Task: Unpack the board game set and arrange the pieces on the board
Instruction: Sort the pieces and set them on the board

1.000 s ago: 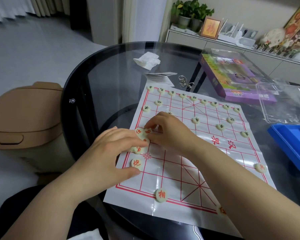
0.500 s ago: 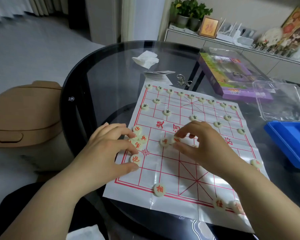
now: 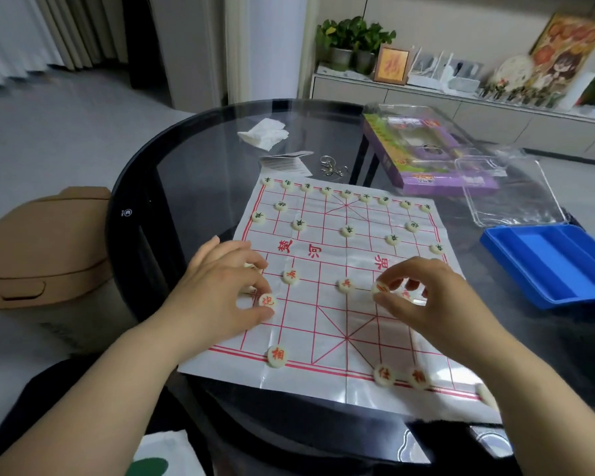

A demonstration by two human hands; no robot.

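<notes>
Our right hand [image 3: 423, 297] has crossed from the left side of the board [image 3: 327, 304], where a second ago it worked beside the left, to the right half of the soldier row; two red soldiers [image 3: 291, 275] now sit spaced along that row where a moment back they lay bunched near the left edge. The right hand pinches a red piece [image 3: 380, 288] between thumb and fingers, just over the row, with at least one more piece tucked under the curled fingers, though we cannot tell how many. Our left hand [image 3: 220, 286] has barely moved: thumb and forefinger close around the red cannon [image 3: 267, 300], which rests on the sheet, and a few spare pieces seem to hide beneath the palm. We judge the far side finished, its green pieces [image 3: 347, 231] standing in order, and our own side perhaps half laid: an elephant [image 3: 277, 356] and two more reds [image 3: 384, 374] wait on the near line, and another piece peeks out by the right forearm. The board is a thin creased plastic sheet, likely to slide or lift if nudged, spread on a round dark glass table [image 3: 172, 173]. The blue tray [image 3: 557, 262] and its clear lid [image 3: 509, 194] lie well apart to the right, empty as far as we see, with a purple box [image 3: 426, 156], a tissue [image 3: 264, 134], a leaflet and a metal ring puzzle beyond the board, and a sideboard with plants along the far wall
</notes>
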